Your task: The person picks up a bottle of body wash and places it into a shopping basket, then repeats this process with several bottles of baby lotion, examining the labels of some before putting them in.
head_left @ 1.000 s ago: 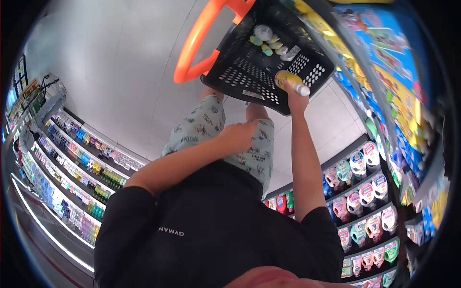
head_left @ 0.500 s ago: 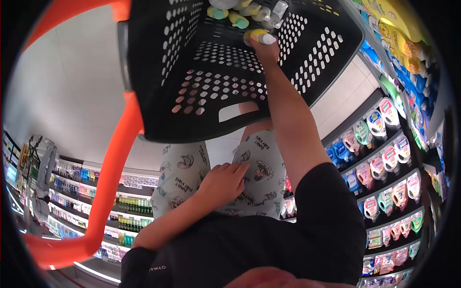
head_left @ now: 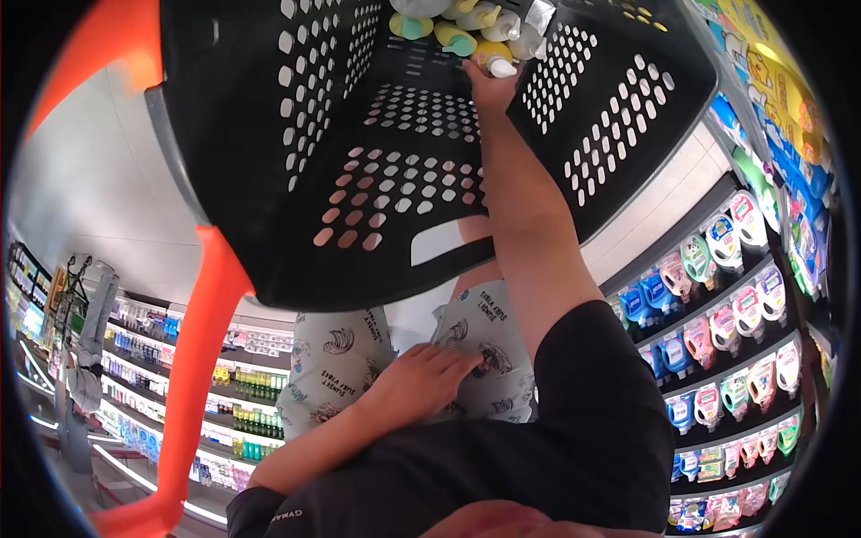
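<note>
My right hand (head_left: 491, 88) reaches deep into a black perforated shopping basket (head_left: 377, 260). Its fingers are closed round a yellow bottle with a white cap (head_left: 500, 65), which stands against a cluster of other bottles. Beside it are a pump bottle with a green top (head_left: 457, 41) and several pale bottles (head_left: 507, 24), partly cut off by the top of the frame. Low in front of my body, my left hand (head_left: 420, 381) lies with loosely stretched fingers on my patterned shorts (head_left: 336, 345), holding nothing.
An orange basket handle or frame (head_left: 202, 332) rises on the left. Shelves of detergent bottles (head_left: 717, 323) curve along the right side, with yellow and blue packs (head_left: 789, 99) above. More stocked shelves (head_left: 256, 386) stand at the lower left, beyond pale floor tiles (head_left: 117, 170).
The yellow bottle has moved in against the other bottles, still in my right hand. The basket appears larger and shifted within the view. My left hand stays over the shorts.
</note>
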Demonstrator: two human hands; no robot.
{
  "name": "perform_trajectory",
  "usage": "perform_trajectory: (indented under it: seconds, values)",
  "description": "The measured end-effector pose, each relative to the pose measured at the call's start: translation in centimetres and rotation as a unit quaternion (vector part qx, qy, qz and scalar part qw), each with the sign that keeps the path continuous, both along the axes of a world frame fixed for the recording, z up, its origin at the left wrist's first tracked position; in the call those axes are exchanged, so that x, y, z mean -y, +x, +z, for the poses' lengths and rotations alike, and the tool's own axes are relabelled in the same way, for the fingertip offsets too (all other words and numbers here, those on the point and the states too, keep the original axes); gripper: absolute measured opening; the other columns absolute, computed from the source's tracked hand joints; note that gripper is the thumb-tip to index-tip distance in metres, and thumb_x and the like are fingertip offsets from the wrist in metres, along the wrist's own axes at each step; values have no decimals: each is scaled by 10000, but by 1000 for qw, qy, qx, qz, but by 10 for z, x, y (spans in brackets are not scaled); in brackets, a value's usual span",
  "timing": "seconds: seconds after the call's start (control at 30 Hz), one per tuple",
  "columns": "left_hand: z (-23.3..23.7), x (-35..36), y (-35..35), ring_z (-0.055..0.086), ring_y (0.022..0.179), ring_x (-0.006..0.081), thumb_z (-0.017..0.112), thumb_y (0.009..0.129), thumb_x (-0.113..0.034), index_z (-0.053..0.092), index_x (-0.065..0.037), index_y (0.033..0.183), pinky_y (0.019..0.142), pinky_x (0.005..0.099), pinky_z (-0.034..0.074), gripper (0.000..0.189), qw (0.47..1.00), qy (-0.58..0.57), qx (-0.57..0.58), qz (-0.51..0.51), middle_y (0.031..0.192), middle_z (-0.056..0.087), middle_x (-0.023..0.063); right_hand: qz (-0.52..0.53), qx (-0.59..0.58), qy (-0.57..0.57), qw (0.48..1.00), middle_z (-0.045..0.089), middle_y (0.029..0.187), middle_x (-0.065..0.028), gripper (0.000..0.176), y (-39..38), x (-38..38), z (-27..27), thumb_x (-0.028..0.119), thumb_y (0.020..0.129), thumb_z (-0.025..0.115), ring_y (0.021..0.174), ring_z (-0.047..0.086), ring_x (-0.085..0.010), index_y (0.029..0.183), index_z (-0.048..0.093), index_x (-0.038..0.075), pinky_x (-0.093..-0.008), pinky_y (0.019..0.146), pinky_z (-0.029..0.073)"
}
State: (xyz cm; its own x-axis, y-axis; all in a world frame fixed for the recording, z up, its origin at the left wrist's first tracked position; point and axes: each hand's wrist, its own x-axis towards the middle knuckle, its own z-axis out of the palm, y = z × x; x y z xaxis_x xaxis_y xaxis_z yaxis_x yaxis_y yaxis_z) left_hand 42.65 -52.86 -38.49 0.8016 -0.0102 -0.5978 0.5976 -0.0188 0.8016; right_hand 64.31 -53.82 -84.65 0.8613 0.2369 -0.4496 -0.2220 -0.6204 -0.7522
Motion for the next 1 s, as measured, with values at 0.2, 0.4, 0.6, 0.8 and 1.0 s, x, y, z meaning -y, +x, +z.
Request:
perform_trajectory:
  seconds: [0.2, 0.4, 0.6, 0.8, 1.0]
  values:
    - [42, 1, 11, 680, 989, 284, 696, 830, -95, 616, -89, 1262, 929, 410, 536, 440, 998, 51, 25, -20, 1119, 686, 85, 380, -206, -373, 821, 610, 1360, -253, 851, 11, 11, 77, 396, 831, 716, 1279, 588, -382, 1486, 374, -25, -429, 1056, 487]
    - [152, -21, 26, 669, 1056, 302, 666, 854, -104, 612, -72, 1261, 933, 427, 530, 412, 990, 98, 77, -61, 1149, 678, 99, 656, -46, -235, 716, 703, 1124, -259, 429, 22, 44, 277, 392, 914, 601, 1038, 683, -421, 1016, 732, -3, -479, 932, 543]
    - [288, -65, 38, 661, 1037, 347, 648, 876, -149, 600, -43, 1272, 910, 458, 528, 413, 970, 176, 137, -101, 1122, 674, 156, 594, -104, -176, 778, 715, 1110, -265, 452, 27, 111, 434, 453, 877, 573, 1044, 691, -421, 1036, 778, 82, -490, 946, 535]
    - [385, -92, 42, 639, 1112, 374, 626, 911, -180, 582, -46, 1320, 978, 451, 505, 433, 945, 230, 198, -119, 1210, 664, 188, 550, -36, -161, 819, 747, 980, -191, 407, 46, 134, 550, 384, 826, 606, 924, 713, -367, 980, 768, 44, -463, 834, 552]
    - [447, -112, 56, 592, 1218, 329, 612, 936, -145, 569, -55, 1373, 1059, 443, 456, 449, 933, 239, 256, -83, 1268, 652, 152, 410, -105, -78, 902, 725, 829, -55, 319, 38, 101, 616, 336, 871, 675, 746, 678, -190, 989, 743, 48, -360, 716, 554]
